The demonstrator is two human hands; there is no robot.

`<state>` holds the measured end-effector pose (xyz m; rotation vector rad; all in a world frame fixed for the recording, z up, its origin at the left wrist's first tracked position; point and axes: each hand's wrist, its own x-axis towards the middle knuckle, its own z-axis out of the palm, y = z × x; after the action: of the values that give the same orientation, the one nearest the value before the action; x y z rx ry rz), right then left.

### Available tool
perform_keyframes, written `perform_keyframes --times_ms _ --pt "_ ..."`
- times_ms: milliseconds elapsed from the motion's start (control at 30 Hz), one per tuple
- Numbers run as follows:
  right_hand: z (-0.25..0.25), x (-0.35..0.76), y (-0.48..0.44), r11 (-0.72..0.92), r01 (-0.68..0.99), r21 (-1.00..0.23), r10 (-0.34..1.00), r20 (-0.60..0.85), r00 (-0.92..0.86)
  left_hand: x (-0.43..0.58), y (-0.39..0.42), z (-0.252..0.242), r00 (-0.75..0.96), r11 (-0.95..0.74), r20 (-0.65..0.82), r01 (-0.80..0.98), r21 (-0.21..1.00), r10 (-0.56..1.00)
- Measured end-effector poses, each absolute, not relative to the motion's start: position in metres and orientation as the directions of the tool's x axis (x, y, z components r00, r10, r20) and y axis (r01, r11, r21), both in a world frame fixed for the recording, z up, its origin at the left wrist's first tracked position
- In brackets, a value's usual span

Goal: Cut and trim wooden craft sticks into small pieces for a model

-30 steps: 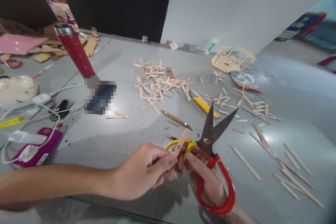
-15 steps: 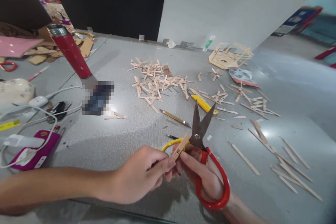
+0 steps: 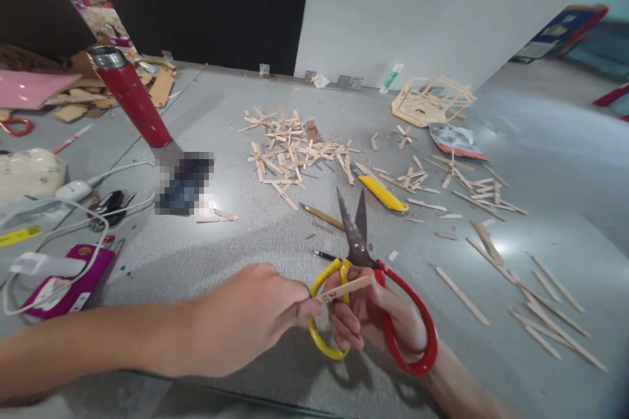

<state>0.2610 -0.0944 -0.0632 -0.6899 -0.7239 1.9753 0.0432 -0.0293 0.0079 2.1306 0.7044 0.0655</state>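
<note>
Between the thumb and fingers of my left hand is a flat wooden stick with dark printed marks near the grip. My right hand is closed through the handles of a pair of scissors, one handle yellow and one red. The blades point away from me, slightly apart. The stick crosses in front of the yellow handle, below the blades, and its far end lies by my right thumb. I cannot tell whether the thumb touches it.
Beyond the hands lie a yellow utility knife, a pencil-like tool and a heap of short wooden pieces. Longer strips lie at right, a wooden frame model behind. At left are a red bottle, a blurred-out phone-like object and a purple power strip.
The stick has turned from pointing up and away to lying nearly level toward the right. The scissors have shifted left, with their blades closer together. My left hand has moved slightly left.
</note>
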Motion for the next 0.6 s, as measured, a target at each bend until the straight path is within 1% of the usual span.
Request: perform_keyframes --times_ms 67,167,300,367,500,600 --pt "-0.064 0.260 -0.093 -0.462 -0.561 -0.687 0.856 -0.179 -0.486 0.041 -0.026 0.013 0.857 -0.514 -0.211 0.460 0.723 0.471" --pt "-0.067 0.256 -0.093 -0.495 -0.547 -0.676 0.834 -0.192 -0.518 0.038 -0.023 0.016 0.871 -0.552 -0.245 0.464 0.693 0.426" --pt "-0.072 0.251 -0.092 -0.517 -0.543 -0.662 0.824 -0.215 -0.524 0.038 -0.021 0.015 0.886 -0.569 -0.237 0.441 0.694 0.399" --pt "-0.073 0.249 -0.091 -0.535 -0.542 -0.648 0.811 -0.214 -0.545 0.038 -0.020 0.015 0.892 -0.542 -0.231 0.424 0.725 0.389" --pt "-0.072 0.245 -0.090 -0.572 -0.537 -0.619 0.788 -0.235 -0.568 0.040 -0.016 0.016 0.896 -0.413 -0.290 0.417 0.810 0.337" --pt "-0.069 0.241 -0.089 -0.576 -0.544 -0.610 0.790 -0.245 -0.562 0.042 -0.015 0.017 0.891 -0.371 -0.301 0.421 0.827 0.340"
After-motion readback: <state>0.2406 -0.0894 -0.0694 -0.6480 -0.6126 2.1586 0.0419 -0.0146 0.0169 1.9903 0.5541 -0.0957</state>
